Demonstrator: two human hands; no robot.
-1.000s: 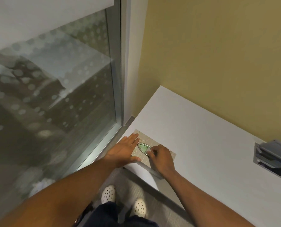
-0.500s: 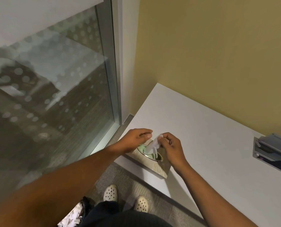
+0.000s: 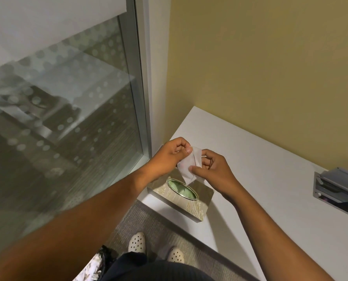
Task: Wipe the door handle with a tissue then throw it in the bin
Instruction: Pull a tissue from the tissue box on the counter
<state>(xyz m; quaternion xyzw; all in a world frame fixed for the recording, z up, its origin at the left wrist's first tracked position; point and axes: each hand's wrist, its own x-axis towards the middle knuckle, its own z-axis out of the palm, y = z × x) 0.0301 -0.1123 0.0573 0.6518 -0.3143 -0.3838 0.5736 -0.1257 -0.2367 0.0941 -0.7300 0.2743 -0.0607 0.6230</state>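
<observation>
Because the tissue [image 3: 190, 165] is pinched from both sides, it hangs as a creased white sheet above the oval opening of the tissue box [image 3: 181, 196], its lower corner just over the green-lined slot; whether that corner is clear of the box or caught in it cannot be told. The left hand [image 3: 169, 157] grasps the sheet's upper left edge between thumb and curled fingers [image 3: 182, 144], while the right hand [image 3: 213, 169] grips the right edge, thumb pressed on the front face. This two-handed hold probably serves to draw the sheet free or spread it for wiping. The box sits at the near left corner of the white worktop [image 3: 270, 169], close to the glass panel [image 3: 63, 118] and its metal frame [image 3: 142, 98], within easy reach. No door handle is in view, so the wiping target lies outside the picture. A dark bag with white crumpled matter [image 3: 96, 268] at the bottom edge may be the bin, but it is cut off. A grey slotted fitting [image 3: 339, 187] at the right edge is also truncated.
</observation>
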